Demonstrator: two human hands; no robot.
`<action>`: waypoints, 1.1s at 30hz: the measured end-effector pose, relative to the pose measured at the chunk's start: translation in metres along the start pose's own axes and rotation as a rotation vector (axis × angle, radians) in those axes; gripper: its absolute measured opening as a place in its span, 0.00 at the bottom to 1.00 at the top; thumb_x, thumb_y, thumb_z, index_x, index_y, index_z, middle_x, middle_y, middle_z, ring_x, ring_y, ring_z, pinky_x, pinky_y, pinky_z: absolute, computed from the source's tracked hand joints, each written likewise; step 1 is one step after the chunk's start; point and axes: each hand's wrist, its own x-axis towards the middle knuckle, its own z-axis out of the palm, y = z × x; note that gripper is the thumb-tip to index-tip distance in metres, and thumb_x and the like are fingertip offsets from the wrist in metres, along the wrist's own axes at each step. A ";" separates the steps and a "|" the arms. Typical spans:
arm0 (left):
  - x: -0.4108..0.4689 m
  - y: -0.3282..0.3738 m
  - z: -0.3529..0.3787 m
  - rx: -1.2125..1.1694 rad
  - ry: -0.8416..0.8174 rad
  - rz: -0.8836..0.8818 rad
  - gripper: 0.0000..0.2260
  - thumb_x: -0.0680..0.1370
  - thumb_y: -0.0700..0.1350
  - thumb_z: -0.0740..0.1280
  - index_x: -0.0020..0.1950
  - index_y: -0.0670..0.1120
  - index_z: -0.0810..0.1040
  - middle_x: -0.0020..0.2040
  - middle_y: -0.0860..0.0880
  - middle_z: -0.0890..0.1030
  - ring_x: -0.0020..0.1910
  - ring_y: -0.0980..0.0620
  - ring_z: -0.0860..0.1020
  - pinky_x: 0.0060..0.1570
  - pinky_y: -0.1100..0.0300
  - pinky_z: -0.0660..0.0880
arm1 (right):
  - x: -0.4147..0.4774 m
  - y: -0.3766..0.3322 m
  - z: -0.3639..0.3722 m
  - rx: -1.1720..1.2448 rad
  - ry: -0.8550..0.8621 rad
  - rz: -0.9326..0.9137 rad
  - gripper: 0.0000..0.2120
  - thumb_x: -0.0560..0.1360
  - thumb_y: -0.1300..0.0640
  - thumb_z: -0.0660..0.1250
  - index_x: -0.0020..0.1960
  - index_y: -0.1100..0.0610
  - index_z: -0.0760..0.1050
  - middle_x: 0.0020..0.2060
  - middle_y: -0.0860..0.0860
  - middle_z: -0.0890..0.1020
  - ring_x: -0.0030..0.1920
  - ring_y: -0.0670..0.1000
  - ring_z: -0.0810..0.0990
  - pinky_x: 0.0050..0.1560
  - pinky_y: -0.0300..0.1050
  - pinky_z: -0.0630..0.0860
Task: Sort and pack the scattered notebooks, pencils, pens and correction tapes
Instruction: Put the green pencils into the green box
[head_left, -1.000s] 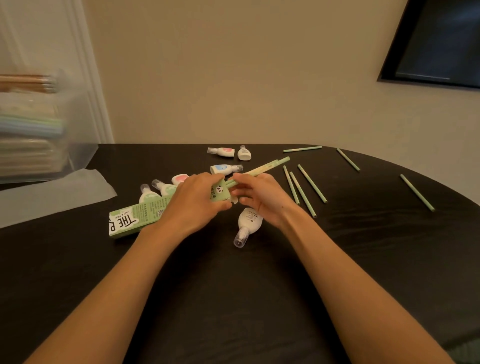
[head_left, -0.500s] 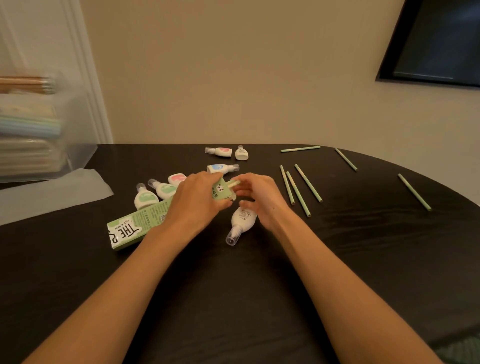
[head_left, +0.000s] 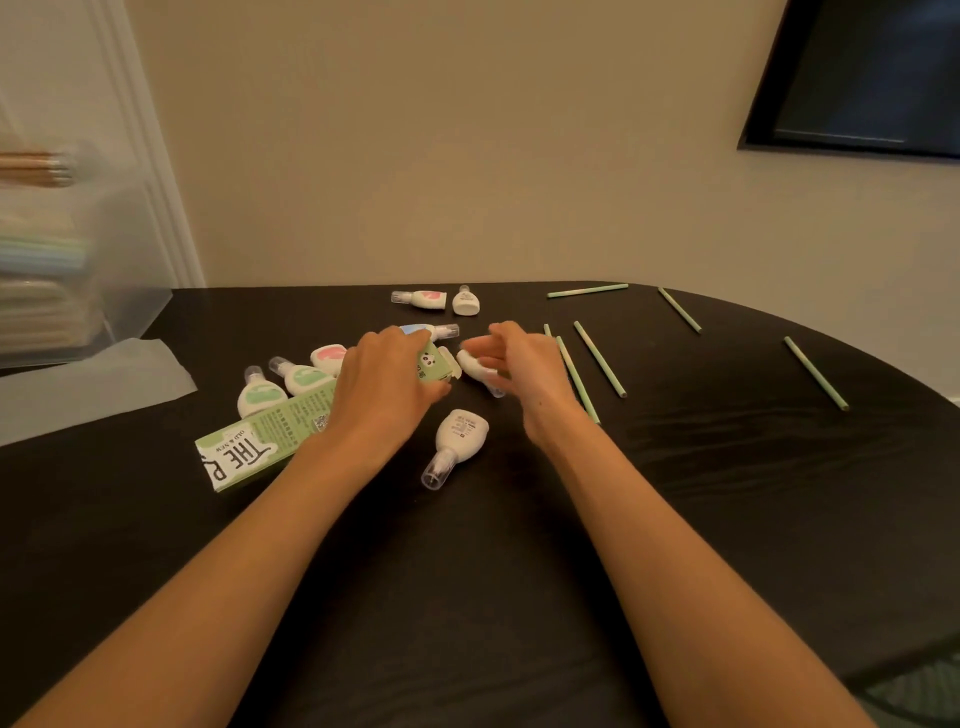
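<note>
Gripping the box, hovering over a tape

The left hand (head_left: 387, 387) is gripping the green box (head_left: 260, 447) near its open flap end, the box lying on the black table (head_left: 727, 493). The right hand (head_left: 524, 366) is hovering over a white tape (head_left: 470, 362), fingers loosely spread; blur is hiding whether it is holding it. A second tape (head_left: 460, 436) is lying just nearer, and green pencils (head_left: 600, 358) are lying scattered to the right
</note>
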 end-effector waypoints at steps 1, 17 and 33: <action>0.001 0.002 0.001 0.009 -0.011 -0.004 0.22 0.74 0.51 0.69 0.65 0.45 0.73 0.57 0.44 0.76 0.57 0.44 0.72 0.51 0.54 0.67 | 0.006 0.002 -0.008 -0.134 0.136 -0.048 0.15 0.78 0.56 0.57 0.39 0.57 0.80 0.38 0.50 0.81 0.42 0.47 0.77 0.43 0.43 0.73; 0.025 0.030 0.024 0.074 -0.119 0.061 0.22 0.74 0.53 0.67 0.66 0.46 0.71 0.62 0.45 0.75 0.62 0.45 0.70 0.57 0.53 0.66 | 0.056 0.020 -0.064 -0.986 0.167 0.023 0.16 0.71 0.52 0.71 0.36 0.56 0.65 0.41 0.53 0.74 0.45 0.53 0.78 0.43 0.46 0.74; 0.028 0.026 0.011 -0.026 -0.222 -0.045 0.20 0.74 0.48 0.69 0.64 0.44 0.72 0.61 0.44 0.75 0.60 0.45 0.72 0.50 0.56 0.68 | 0.035 0.005 -0.054 0.334 0.000 0.055 0.03 0.77 0.61 0.64 0.45 0.61 0.73 0.37 0.54 0.78 0.31 0.47 0.81 0.30 0.36 0.77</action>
